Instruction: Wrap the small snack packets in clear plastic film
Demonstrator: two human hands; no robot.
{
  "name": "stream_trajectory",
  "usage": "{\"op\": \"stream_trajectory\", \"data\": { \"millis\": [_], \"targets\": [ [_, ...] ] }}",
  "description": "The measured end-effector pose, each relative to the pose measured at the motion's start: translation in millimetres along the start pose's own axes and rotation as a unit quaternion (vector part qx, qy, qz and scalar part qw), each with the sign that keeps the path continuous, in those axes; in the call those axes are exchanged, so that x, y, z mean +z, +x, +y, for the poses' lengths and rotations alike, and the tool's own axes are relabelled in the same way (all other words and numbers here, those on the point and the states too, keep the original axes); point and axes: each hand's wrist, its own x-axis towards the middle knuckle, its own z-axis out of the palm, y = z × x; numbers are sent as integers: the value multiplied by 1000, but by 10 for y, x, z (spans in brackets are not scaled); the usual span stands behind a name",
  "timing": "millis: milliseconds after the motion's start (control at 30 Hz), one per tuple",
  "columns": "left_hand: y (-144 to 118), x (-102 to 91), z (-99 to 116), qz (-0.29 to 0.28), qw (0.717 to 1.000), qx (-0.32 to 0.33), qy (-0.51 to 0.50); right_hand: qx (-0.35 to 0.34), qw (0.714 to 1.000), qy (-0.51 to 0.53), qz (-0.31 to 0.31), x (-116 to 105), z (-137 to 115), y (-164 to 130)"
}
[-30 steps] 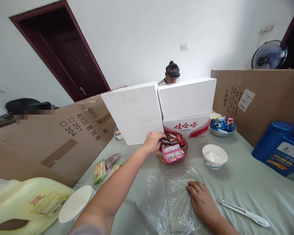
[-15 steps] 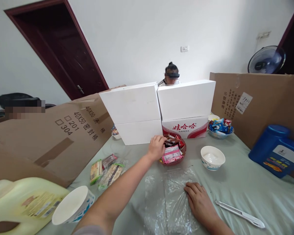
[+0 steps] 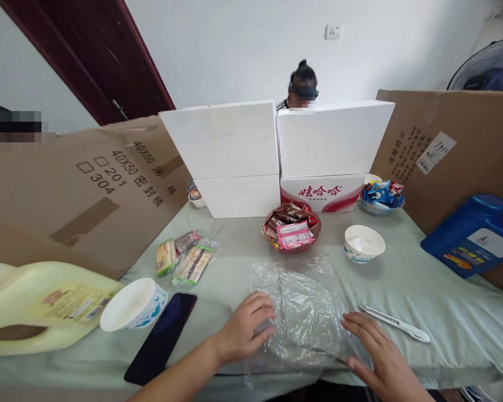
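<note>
A crumpled clear plastic bag (image 3: 304,312) lies flat on the pale green tablecloth near the front edge. My left hand (image 3: 245,330) rests on the bag's left edge, fingers curled loosely on the film. My right hand (image 3: 377,357) lies flat with fingers spread at the bag's right corner. Behind the bag stands a reddish bowl (image 3: 292,230) heaped with wrapped snacks, apart from both hands.
A white-handled knife (image 3: 396,322) lies right of the bag, a white bowl (image 3: 364,244) behind it. A black phone (image 3: 162,343), a paper bowl (image 3: 133,305), a yellow jug (image 3: 42,307) and snack packets (image 3: 186,258) sit left. A blue jug (image 3: 473,237), cardboard screens, white boxes (image 3: 276,153) and a person surround the table.
My left hand has drawn back from the snack bowl to the bag's left edge. My right hand slid to the bag's right corner. The view tilted down, showing the phone.
</note>
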Motion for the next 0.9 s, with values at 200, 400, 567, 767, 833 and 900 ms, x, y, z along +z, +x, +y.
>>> {"op": "stream_trajectory", "data": {
  "millis": [200, 400, 567, 767, 833, 900],
  "targets": [
    [-494, -18, 199, -157, 987, 40, 22, -18, 998, 13, -67, 23, -113, -116],
    [-439, -32, 252, -159, 984, -33, -73, -16, 990, 84, -108, -55, -266, 304],
    [-454, -176, 266, -124, 942, -183, -254, 24, 954, 231, -191, -354, -427, 179],
    [-158, -113, 90, -87, 865, -308, -387, 199, 904, 358, -122, -178, -384, 197],
    [7, -26, -28, -55, 846, -347, -400, 271, 877, 392, -62, -7, -325, 322],
    [128, 61, -142, -4, 825, -391, -407, 325, 864, 385, -5, 147, -264, 440]
  ]
}}
